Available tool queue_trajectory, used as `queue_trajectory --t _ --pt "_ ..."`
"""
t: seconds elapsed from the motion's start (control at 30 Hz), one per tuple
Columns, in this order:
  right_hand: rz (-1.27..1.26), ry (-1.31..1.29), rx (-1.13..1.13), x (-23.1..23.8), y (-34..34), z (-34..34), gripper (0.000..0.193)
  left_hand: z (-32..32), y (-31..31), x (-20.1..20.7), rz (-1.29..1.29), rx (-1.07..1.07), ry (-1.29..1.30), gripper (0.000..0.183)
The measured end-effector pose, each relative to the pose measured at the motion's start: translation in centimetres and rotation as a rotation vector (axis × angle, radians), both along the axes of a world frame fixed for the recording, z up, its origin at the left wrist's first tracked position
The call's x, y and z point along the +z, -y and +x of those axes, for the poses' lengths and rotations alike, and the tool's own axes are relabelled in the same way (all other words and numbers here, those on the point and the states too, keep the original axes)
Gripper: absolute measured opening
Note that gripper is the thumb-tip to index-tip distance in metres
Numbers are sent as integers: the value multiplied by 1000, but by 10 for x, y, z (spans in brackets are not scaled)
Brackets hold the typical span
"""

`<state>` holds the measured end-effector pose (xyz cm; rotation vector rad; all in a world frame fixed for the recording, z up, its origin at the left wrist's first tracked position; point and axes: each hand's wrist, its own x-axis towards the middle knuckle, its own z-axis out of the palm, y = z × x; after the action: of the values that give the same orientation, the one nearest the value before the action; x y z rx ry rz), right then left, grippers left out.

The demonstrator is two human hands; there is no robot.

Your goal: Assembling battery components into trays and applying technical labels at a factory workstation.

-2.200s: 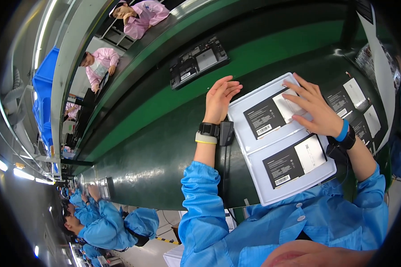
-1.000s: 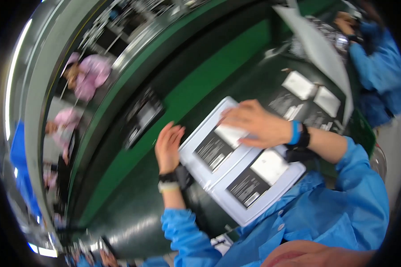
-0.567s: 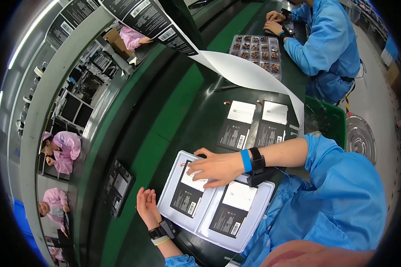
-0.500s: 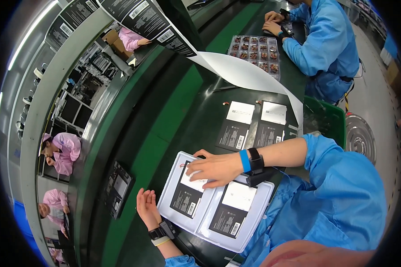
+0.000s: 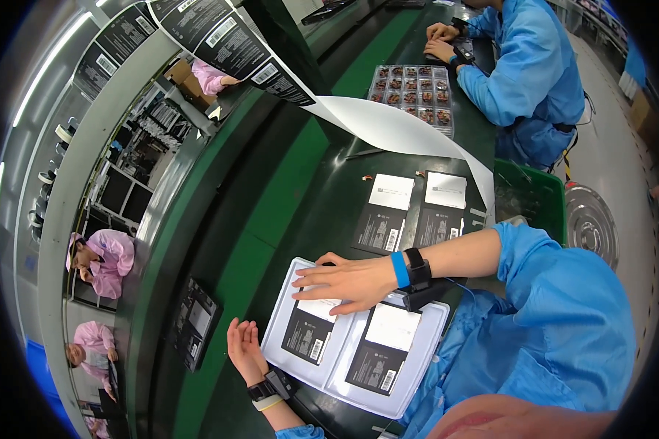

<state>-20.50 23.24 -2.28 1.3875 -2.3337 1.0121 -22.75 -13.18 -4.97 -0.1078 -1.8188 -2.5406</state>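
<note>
Far left: dark electronics chassis (image 5: 194, 322) beside the green strip, small white label near its lower end. Printed sheet (image 5: 223, 33) up top: black panels, white text blocks, barcodes; its plain white tail curls down to the right.

Left hand (image 5: 246, 351): empty, fingers loosely curled, just beside the tray's left edge; can't tell if it touches. White tray (image 5: 339, 356) holds two flat packs. Left pack (image 5: 302, 333): black lower half with fine white text and barcode, white upper half mostly under the right hand (image 5: 348, 284). That hand is laid flat, fingers extended, not clamped; can't tell how hard it presses. Hands apart.

Right pack (image 5: 383, 345): uncovered in the tray, same print, white half up. Two more packs (image 5: 381, 212) on the bench above, barcodes at lower right, red leads at top.

Vs 0.5 s ago: right-hand fingers straighter and reaching further toward the tray's upper left, now over the red lead that showed then. Left hand about unchanged.
</note>
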Motion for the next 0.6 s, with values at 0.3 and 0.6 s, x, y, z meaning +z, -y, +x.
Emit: queue_trajectory --t 0.3,0.6 --pt "175 -118 36 -16 1 3 54 20 8 -4 46 17 -19 41" --pt "341 -131 -14 27 1 5 47 32 -2 47 -176 137 -169 31"
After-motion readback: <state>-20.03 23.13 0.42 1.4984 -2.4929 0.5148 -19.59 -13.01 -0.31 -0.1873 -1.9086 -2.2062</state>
